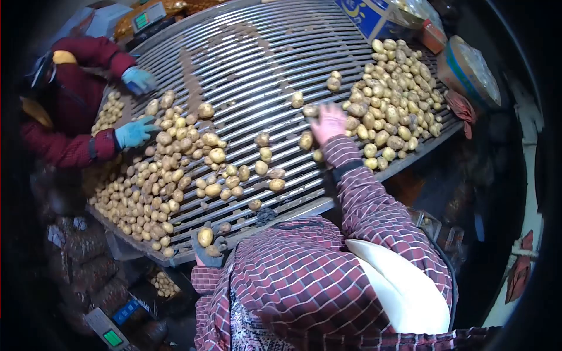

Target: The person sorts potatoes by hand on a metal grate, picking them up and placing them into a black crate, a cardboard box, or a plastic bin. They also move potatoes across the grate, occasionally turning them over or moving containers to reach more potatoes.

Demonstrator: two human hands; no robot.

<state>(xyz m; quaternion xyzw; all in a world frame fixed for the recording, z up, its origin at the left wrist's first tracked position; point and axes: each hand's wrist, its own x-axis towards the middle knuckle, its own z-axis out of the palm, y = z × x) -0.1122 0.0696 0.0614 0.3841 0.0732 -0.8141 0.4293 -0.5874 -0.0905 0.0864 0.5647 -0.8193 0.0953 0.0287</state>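
Low at the near edge of the slatted metal table [281, 96], my left hand [206, 257] in a dark grey glove is closed around a few potatoes; one yellow potato [205, 236] shows on top. My right hand [329, 124], in a pink glove, reaches out over the slats with its fingers extended. It is beside a single potato [310, 110], at the left edge of a large potato pile [398, 99]. Whether the fingers touch that potato is hard to make out. Loose potatoes [261, 168] lie between the two hands.
Across the left side, a co-worker [73, 108] in a dark red jacket works with blue gloves [134, 131] at another potato heap [146, 199]. A blue box [366, 17] and a round tub [468, 73] stand at the right. A scale [107, 330] sits below left.
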